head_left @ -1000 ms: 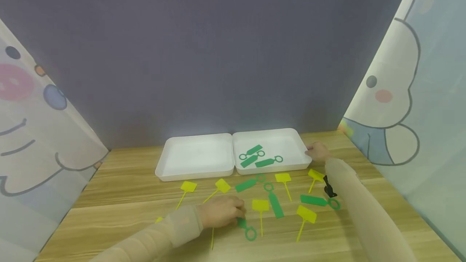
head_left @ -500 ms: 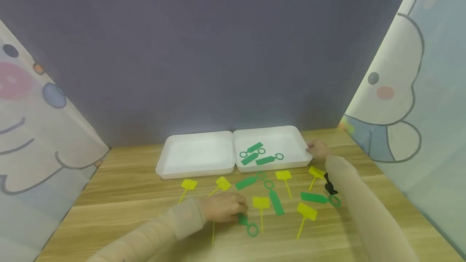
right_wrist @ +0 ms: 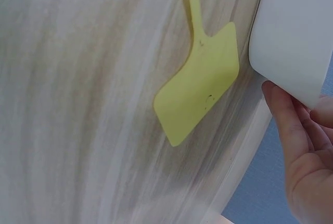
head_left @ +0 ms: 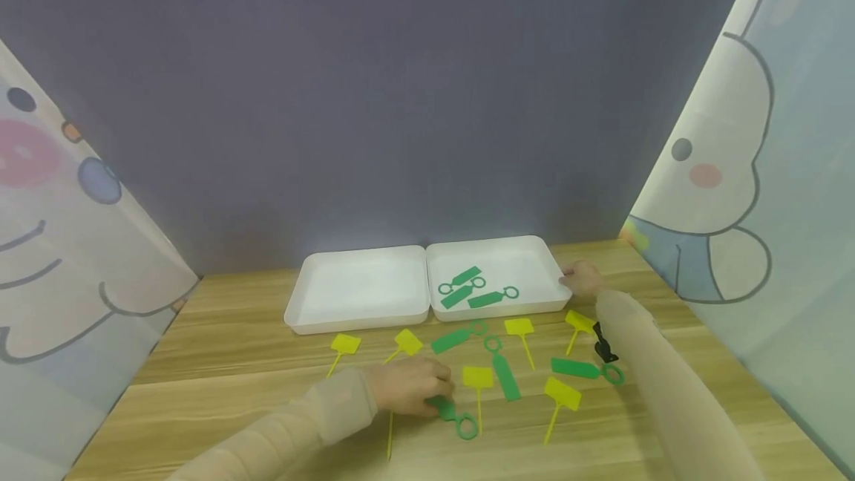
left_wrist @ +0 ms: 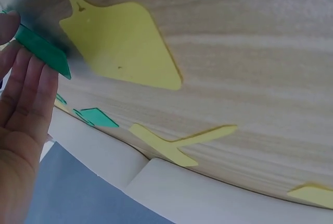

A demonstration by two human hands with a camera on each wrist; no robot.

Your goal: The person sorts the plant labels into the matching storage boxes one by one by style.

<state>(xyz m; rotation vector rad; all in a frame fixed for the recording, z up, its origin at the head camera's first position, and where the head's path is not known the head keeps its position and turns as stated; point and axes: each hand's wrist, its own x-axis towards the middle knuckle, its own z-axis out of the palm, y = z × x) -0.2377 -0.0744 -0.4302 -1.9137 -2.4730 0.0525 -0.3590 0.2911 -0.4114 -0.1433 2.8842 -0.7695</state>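
Observation:
My left hand (head_left: pixel 410 386) pinches the flat end of a green ring-ended tag (head_left: pixel 465 425) near the table's front. In the left wrist view, thumb and fingers lie on either side of this green tag (left_wrist: pixel 44 52). A yellow T-shaped tag (left_wrist: pixel 122 44) lies close by; its stem shows below the hand in the head view. My right hand (head_left: pixel 582 278) grips the right end of the right white tray (head_left: pixel 494 313), thumb at the rim and fingers against the outer wall. Several green tags (head_left: pixel 486 298) lie in that tray.
The left white tray (head_left: pixel 361 319) stands against the right one and holds nothing. Several yellow tags (head_left: pixel 478 377) and green tags (head_left: pixel 505 377) are spread in front of the trays on the wooden table (head_left: pixel 200 362). A small black object (head_left: pixel 604 347) lies beside the right forearm.
The left hand has shifted slightly to the right, and the green tag's ring end has moved a little right with it. The right hand stays on the tray.

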